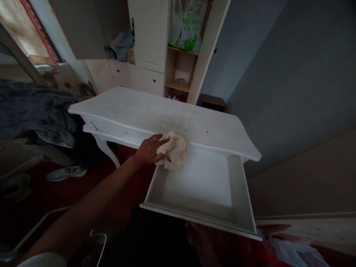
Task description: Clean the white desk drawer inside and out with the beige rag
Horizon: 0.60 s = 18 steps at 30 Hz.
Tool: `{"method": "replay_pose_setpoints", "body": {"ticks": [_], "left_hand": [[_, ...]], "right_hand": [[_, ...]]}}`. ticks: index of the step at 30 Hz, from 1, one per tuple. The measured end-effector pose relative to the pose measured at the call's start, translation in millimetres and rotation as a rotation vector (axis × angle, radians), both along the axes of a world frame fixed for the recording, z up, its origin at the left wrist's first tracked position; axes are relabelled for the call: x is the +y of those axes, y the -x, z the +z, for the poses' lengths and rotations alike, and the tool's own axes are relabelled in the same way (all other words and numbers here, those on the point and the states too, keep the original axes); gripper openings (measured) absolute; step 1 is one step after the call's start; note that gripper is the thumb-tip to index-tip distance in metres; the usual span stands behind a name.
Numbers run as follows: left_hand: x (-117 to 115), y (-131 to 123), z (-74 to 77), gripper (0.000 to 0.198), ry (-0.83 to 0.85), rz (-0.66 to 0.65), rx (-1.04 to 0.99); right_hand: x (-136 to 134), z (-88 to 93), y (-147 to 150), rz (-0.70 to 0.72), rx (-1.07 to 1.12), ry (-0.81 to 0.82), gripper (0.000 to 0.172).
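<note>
My left hand is closed around a crumpled cream cloth, pressing it against the front edge of a white desk, right at the back left corner of a pulled-out white drawer. The drawer's inside looks bare. My right hand sits in shadow under the drawer's front panel; its fingers are hidden, so I cannot tell whether it grips the drawer.
A dark blanket lies heaped at the left, with a sneaker on the red floor below it. A white wardrobe with shelves and plastic bags stands behind the desk. A grey wall runs along the right.
</note>
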<state>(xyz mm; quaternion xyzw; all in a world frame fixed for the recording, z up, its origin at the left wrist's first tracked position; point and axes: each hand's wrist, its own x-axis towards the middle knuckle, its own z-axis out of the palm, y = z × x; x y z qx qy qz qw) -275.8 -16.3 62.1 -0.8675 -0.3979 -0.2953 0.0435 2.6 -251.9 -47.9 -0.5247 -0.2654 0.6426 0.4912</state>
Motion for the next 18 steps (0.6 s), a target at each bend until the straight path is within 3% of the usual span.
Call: {"method": "replay_pose_setpoints", "body": {"ticks": [7,13,18], "left_hand": [[-49,-46,22.1,0.053,0.119,-0.048,0.351],[-93,-89,-5.5,0.047,0.195,0.021,0.544],[-84,-100,-15.5,0.040,0.201,0.138,0.571]], "right_hand": [[-2,-11.4,-1,-0.045,0.025,0.034,0.047],[1,-11.8,0,-0.034,0.014,0.021,0.048],[1,-7.9,-2,-0.020,0.013,0.030,0.045]]}}
